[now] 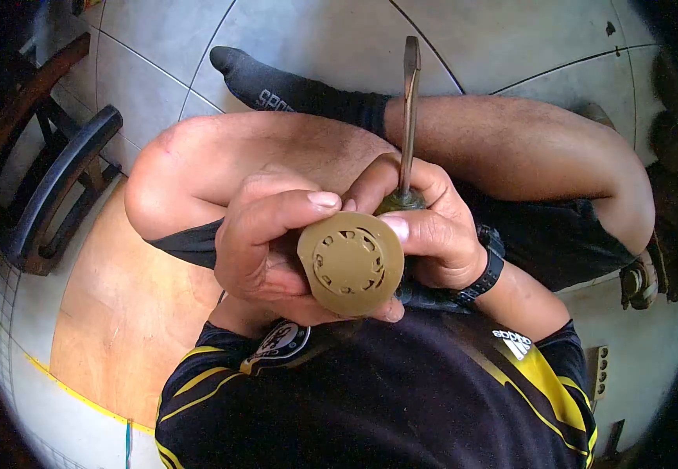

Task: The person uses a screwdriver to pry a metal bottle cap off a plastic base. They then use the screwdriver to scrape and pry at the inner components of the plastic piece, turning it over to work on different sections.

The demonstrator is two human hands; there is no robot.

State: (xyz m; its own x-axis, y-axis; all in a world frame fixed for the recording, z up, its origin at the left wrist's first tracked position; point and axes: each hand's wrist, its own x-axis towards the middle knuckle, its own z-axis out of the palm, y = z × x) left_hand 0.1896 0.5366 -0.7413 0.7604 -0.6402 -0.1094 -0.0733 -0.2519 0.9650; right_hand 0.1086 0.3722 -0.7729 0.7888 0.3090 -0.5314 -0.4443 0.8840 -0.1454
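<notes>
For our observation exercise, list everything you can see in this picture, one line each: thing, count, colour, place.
Round olive-tan plastic disc with curved slots: one, olive-tan, centre, held between both hands.
Long metal screwdriver with dark green handle: one, grey shaft pointing away, gripped in the right hand.
Dark wooden chair with a black armrest: one, brown and black, left edge.
Pale tiled floor: grey-white, top.
Light wooden board: one, tan, lower left.
Black wristwatch: one, right wrist.
Dark grey sock: one, on the foot at top.
Black and yellow shirt: one, bottom.
Left hand: fingers wrapped round the disc.
Right hand: holds screwdriver, thumb on disc.
</notes>
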